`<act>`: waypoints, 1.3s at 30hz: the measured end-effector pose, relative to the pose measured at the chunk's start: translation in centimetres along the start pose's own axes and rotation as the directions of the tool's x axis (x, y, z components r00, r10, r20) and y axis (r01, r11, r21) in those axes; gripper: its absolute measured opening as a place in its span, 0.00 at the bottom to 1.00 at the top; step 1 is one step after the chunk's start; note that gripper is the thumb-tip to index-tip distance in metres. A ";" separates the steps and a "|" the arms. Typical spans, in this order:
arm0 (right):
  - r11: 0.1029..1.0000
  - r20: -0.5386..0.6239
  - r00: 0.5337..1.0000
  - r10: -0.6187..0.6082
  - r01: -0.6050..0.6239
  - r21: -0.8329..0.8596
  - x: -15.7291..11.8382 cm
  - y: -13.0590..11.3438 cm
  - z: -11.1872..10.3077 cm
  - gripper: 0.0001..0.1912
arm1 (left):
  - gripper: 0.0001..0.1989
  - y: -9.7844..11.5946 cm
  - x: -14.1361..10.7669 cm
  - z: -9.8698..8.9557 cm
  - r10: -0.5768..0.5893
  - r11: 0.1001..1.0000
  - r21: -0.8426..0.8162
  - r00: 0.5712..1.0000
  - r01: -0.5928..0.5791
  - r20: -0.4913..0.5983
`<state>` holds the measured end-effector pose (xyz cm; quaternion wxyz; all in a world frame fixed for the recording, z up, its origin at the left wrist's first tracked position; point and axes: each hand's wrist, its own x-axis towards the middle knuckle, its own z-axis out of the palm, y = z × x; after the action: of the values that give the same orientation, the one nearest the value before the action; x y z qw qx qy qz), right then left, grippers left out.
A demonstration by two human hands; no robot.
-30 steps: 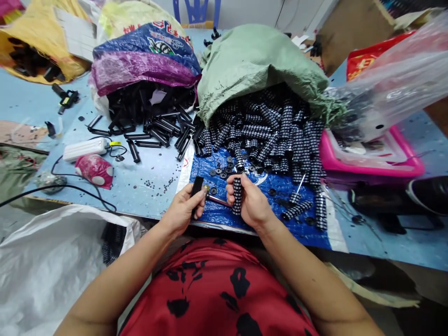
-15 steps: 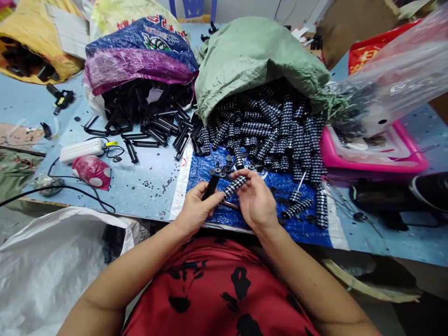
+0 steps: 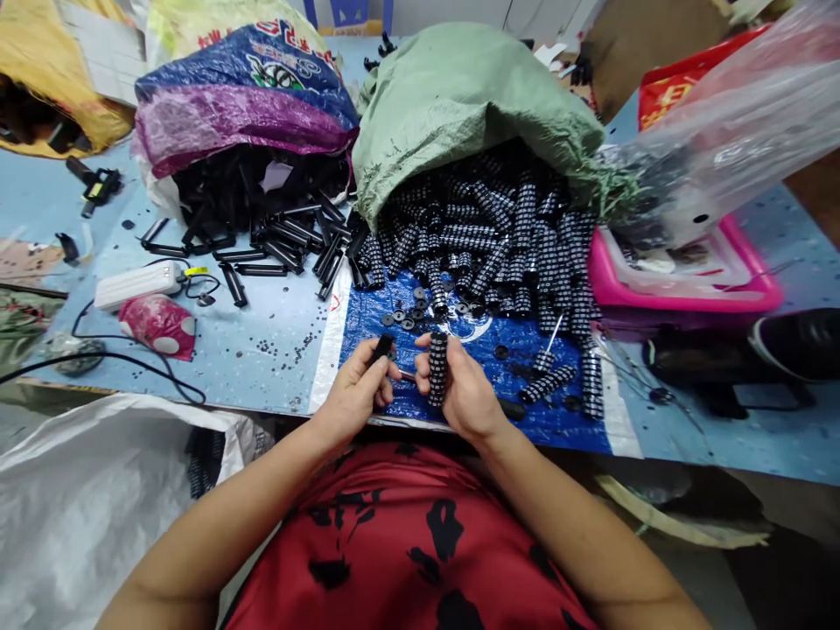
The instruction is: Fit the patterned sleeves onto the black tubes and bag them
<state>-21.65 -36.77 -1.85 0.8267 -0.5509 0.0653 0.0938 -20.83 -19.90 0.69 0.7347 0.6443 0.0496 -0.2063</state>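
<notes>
Pinched in my left hand (image 3: 351, 385) is a short black plastic piece (image 3: 382, 349), its lower part hidden by the fingers. My right hand (image 3: 471, 398) is closed around a black cylinder with rows of pale marks (image 3: 437, 372), held roughly upright. The two held pieces are apart. A thin metal rod (image 3: 407, 376) shows between the hands; I cannot tell whether it is held or lies on the blue plastic sheet (image 3: 367, 319). Beyond the hands lie several small black discs (image 3: 408, 323). Many similar patterned cylinders (image 3: 518, 232) are piled behind them.
A green woven sack (image 3: 472, 87) covers the back of the pile. Black tubes (image 3: 289, 249) spill from a bag at left. A pink tray (image 3: 689, 302) stands at right, near a black tool (image 3: 715, 354). A white sack (image 3: 85, 507) hangs open at lower left.
My hands have drawn apart. The patterned cylinder, earlier slanting between both hands, is now upright in my right hand alone. The view has shifted slightly.
</notes>
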 end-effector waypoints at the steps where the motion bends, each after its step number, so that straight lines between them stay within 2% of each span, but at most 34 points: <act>1: 0.997 -0.021 0.999 0.035 -0.034 0.073 0.1 -0.3 0.1 0.26 | 0.22 0.1 -0.1 -0.1 -0.005 1.000 0.026 1.000 0.005 0.013; 4: 0.984 -0.047 0.996 0.081 -0.072 0.165 0.3 -1.0 0.4 0.27 | 0.21 0.1 -0.3 0.1 0.006 0.998 0.063 1.000 -0.007 0.012; 7: 0.979 -0.058 0.996 0.069 -0.056 0.198 0.1 -1.1 0.6 0.27 | 0.19 -0.3 -0.5 0.6 0.098 0.993 0.073 0.993 -0.093 -0.062; 10: 0.973 -0.150 0.988 0.039 -0.003 0.231 0.1 -1.1 1.2 0.24 | 0.16 -0.8 -0.6 1.3 0.216 0.970 0.140 0.969 -0.199 -0.120; 12: 0.972 -0.223 0.975 0.013 0.040 0.231 0.4 -0.9 1.9 0.22 | 0.13 -0.9 -0.3 2.0 0.279 0.949 0.181 0.955 -0.258 -0.102; 14: 0.983 -0.237 0.971 -0.032 0.073 0.166 0.6 -0.6 2.5 0.23 | 0.14 -0.9 0.1 2.6 0.324 0.929 0.210 0.944 -0.305 -0.063; 17: 0.980 -0.126 0.973 -0.191 0.181 -0.085 0.6 -0.2 2.1 0.25 | 0.13 -0.6 0.3 2.8 0.317 0.926 0.233 0.947 -0.296 -0.056; 18: 0.941 -0.057 0.958 -0.280 0.262 -0.212 0.6 -0.2 1.5 0.28 | 0.12 -0.5 0.2 2.6 0.290 0.938 0.220 0.954 -0.268 -0.074; 19: 0.865 0.036 0.928 -0.371 0.360 -0.350 0.4 -0.1 0.8 0.34 | 0.13 -0.4 0.1 2.3 0.252 0.953 0.197 0.963 -0.231 -0.091; 21: 0.601 0.282 0.820 -0.499 0.561 -0.569 0.2 -0.2 -0.8 0.54 | 0.15 -0.2 -0.4 1.5 0.186 0.976 0.133 0.977 -0.172 -0.103; 22: 0.455 0.406 0.754 -0.517 0.643 -0.615 0.2 -0.3 -1.5 0.59 | 0.16 -0.1 -0.6 1.1 0.166 0.982 0.108 0.982 -0.156 -0.091; 23: 0.337 0.505 0.692 -0.516 0.706 -0.623 0.2 -0.4 -2.0 0.60 | 0.17 -0.1 -0.8 0.8 0.160 0.984 0.094 0.984 -0.153 -0.076; 25: 0.202 0.605 0.600 -0.524 0.777 -0.596 0.2 -0.7 -2.5 0.55 | 0.18 -0.3 -1.0 0.3 0.169 0.982 0.093 0.983 -0.162 -0.068; 27: 0.156 0.605 0.567 -0.559 0.789 -0.594 0.1 -0.9 -2.3 0.53 | 0.22 -0.6 -1.1 0.3 0.172 0.981 0.107 0.980 -0.161 -0.104; 30: 0.116 0.590 0.554 -0.587 0.779 -0.616 -0.4 -1.0 -1.6 0.56 | 0.26 -0.8 -1.1 0.6 0.189 0.974 0.156 0.969 -0.165 -0.159; 34: 0.020 0.590 0.499 -0.635 0.774 -0.633 -1.1 -0.5 -1.2 0.55 | 0.23 -0.5 -1.2 1.1 0.257 0.958 0.167 0.957 -0.233 -0.138; 36: -0.030 0.581 0.489 -0.650 0.748 -0.663 -1.1 -0.4 -1.2 0.53 | 0.23 -0.2 -1.1 1.1 0.209 0.976 0.077 0.971 -0.202 -0.113; 39: -0.082 0.602 0.494 -0.627 0.727 -0.681 -1.0 -0.4 -1.3 0.52 | 0.24 0.2 -0.9 0.6 0.058 0.993 -0.100 0.998 -0.062 -0.038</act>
<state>-22.58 -38.18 -1.81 0.3123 -0.8459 -0.3208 -0.2899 -21.64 -20.25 1.27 0.7712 0.6111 0.0533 -0.1701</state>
